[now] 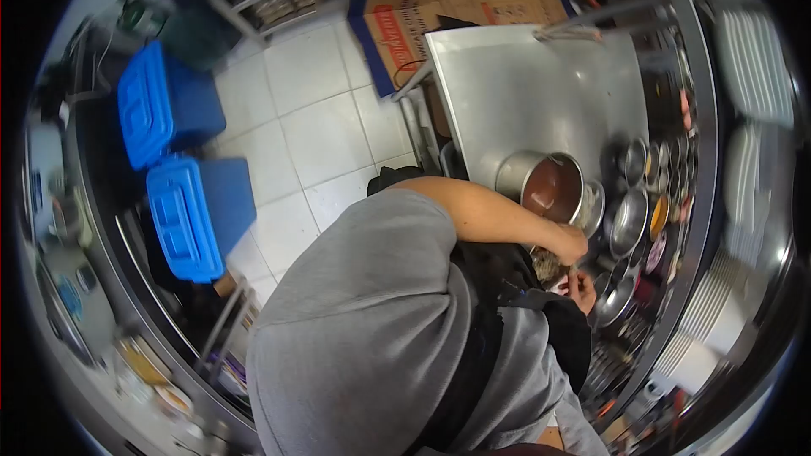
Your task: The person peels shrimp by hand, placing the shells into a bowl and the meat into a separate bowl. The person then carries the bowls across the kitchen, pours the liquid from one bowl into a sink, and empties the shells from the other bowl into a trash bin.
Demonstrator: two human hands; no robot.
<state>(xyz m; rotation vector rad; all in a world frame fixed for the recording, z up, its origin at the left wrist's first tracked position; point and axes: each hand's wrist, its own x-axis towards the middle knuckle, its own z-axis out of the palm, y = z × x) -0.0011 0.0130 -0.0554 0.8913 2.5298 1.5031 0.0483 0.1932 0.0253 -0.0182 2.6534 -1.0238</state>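
Food [547,267], mottled and partly hidden, lies just to the person's right of the pot [512,174]. Step in hand: apparently working it by fingers; next move seems to call for both hands kept close. Left hand [568,243] curled downward beside the pot, grip hidden, cannot tell; right hand [583,290] farther from the pot, fingers bent, hold unclear. Bowls [628,224] beyond the pot; metal surface [524,84] to its left.

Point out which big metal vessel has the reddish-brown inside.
The large deep pot, just beside the left hand. The smaller round bowl farther across the counter looks silvery inside instead.
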